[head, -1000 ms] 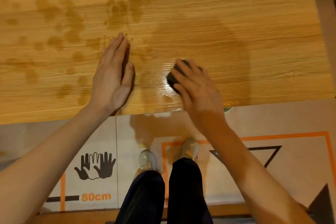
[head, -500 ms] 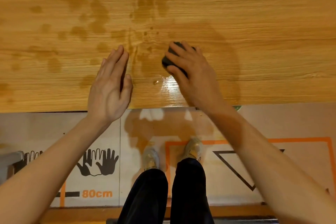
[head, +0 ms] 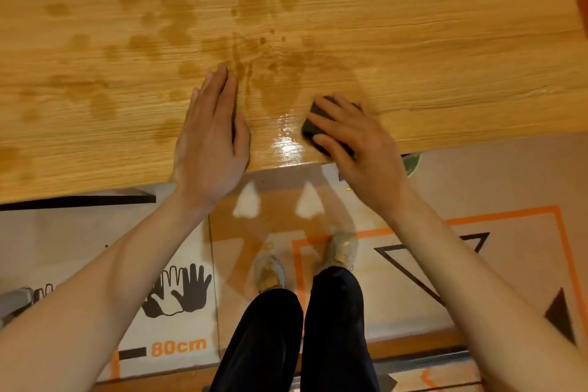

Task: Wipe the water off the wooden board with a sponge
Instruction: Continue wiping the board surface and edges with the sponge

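wood with a light grain fills the upper part of our view: the board (head: pixel 413 41). our left hand (head: pixel 210 143) lies flat on it near its front edge, fingers straight and close together, holding nothing. our right hand (head: pixel 359 149) is just beside it to the right, also at the front edge, and its fingers are curled over a dark sponge (head: pixel 315 124) and press it on the board. only the left part of the sponge shows; the rest is under the fingers. between the two hands there is a wet patch (head: pixel 286 140) that shines strongly, touching the left side of the sponge. beyond the fingertips of both hands, and far out to the left of the left hand, we see many dark stains (head: pixel 165 9) of water in the wood. to the right of the right hand the board looks dry. below the hands, past the board edge, is the floor (head: pixel 477 178) with orange lines, a black triangle, hand prints and the text "80cm". our shoes (head: pixel 270 267) and dark trousers (head: pixel 334 328) are under the wrists. a small green thing (head: pixel 412 162) shows just under the board edge beside the right hand; we cannot tell what it is.
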Tool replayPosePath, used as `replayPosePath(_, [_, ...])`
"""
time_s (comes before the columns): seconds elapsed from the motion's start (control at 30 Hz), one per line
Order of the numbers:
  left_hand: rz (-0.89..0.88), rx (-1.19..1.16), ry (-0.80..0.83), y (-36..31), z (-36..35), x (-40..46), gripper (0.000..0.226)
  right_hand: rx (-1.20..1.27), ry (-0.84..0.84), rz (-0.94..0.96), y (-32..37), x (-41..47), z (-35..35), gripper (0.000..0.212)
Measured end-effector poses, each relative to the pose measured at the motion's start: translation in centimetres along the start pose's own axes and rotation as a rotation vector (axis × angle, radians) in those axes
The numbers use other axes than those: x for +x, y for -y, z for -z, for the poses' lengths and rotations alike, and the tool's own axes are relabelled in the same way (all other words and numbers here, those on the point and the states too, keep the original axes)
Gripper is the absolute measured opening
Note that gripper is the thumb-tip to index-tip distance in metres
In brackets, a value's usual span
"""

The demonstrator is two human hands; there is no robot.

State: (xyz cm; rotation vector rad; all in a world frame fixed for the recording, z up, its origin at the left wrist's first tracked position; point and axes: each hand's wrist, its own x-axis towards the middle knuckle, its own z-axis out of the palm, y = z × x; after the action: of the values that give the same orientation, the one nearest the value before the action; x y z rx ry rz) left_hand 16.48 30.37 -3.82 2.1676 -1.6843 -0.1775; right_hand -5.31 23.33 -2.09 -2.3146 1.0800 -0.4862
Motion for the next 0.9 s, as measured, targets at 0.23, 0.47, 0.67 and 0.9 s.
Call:
replayPosePath(0.23, [0.0,0.01,-0.01,0.0,-0.1,-0.1,0.052,-0.02,-0.4,-0.485,-2.8,-0.5,2.2,0.029])
replayPosePath(0.47, [0.052,-0.019,0.021,-0.1,-0.1,-0.2,0.053,-0.072,-0.162,-0.007,2.9,-1.0,-2.6,0.029])
replayPosePath(0.67, [0.04,-0.032,-0.006,-0.5,0.3,-0.3,0.053,0.126,-0.057,-0.166,-5.5,-3.3,5.8,0.036])
replayPosePath(0.9, [0.023,0.011,-0.004,-0.4,0.2,-0.5,0.053,0.054,0.341,0.138,-10.2,-4.3,10.4,0.05])
